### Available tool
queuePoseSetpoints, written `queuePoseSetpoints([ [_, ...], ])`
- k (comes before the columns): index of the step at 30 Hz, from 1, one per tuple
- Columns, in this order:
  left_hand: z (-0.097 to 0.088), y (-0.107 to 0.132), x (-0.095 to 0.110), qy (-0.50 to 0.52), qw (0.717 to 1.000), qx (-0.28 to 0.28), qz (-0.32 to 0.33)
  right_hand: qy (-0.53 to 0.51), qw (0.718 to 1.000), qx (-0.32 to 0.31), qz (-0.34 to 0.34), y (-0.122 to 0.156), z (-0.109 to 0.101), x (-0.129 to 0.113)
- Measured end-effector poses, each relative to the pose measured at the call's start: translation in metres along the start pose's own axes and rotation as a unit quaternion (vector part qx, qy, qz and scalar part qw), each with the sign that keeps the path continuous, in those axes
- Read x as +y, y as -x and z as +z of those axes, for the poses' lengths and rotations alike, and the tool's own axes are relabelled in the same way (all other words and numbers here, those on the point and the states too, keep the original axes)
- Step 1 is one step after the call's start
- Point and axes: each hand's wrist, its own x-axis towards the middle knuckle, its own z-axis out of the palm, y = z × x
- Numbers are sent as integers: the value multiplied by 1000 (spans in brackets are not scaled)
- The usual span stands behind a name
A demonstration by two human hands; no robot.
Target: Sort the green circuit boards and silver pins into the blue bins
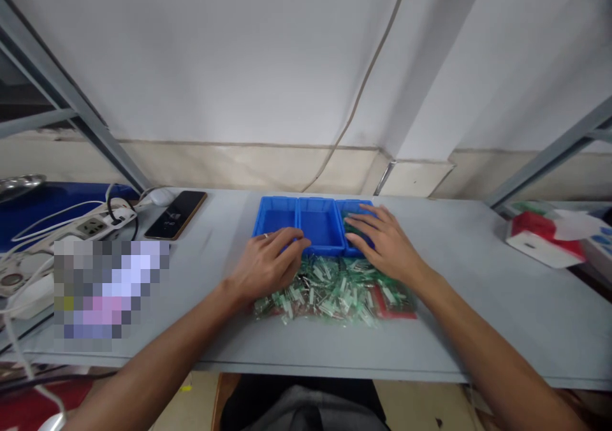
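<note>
My left hand [270, 262] lies curled over the front rim of the middle blue plastic bin [320, 224], one of three bins [275, 217] set side by side. Its fingertips are close to a heap of small green-and-clear parts in plastic sleeves [329, 291]. My right hand [387, 243] is spread over the right bin [356, 208], which holds some green items partly hidden by my fingers. The heap lies on a red sheet [396, 310] just in front of the bins. I cannot tell whether my left fingers hold anything.
A black phone [176, 215] and a white power strip [105, 222] with tangled cables lie at the left of the grey table [459, 329]. A pixelated patch [109, 287] covers something nearby. A red-and-white box [540, 236] sits at the right edge.
</note>
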Motion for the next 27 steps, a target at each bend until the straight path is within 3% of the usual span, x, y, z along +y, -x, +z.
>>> queuePoseSetpoints([
  [4, -1, 0, 0, -6, 1000, -12, -9, -99, 988, 44, -111, -1, -8, -15],
  [10, 0, 0, -1, -9, 999, -28, -15, -99, 976, -46, -190, 6, -10, -48],
  [15, 1, 0, -3, -9, 1000, -23, -16, -76, 970, -111, -203, 7, 0, -59],
  [24, 3, 0, 1, 0, 1000, -28, -12, -50, 965, -52, -251, 13, 13, -52],
  [27, 3, 0, -1, 11, 1000, -21, -17, -66, 969, 14, -237, 14, 12, -52],
])
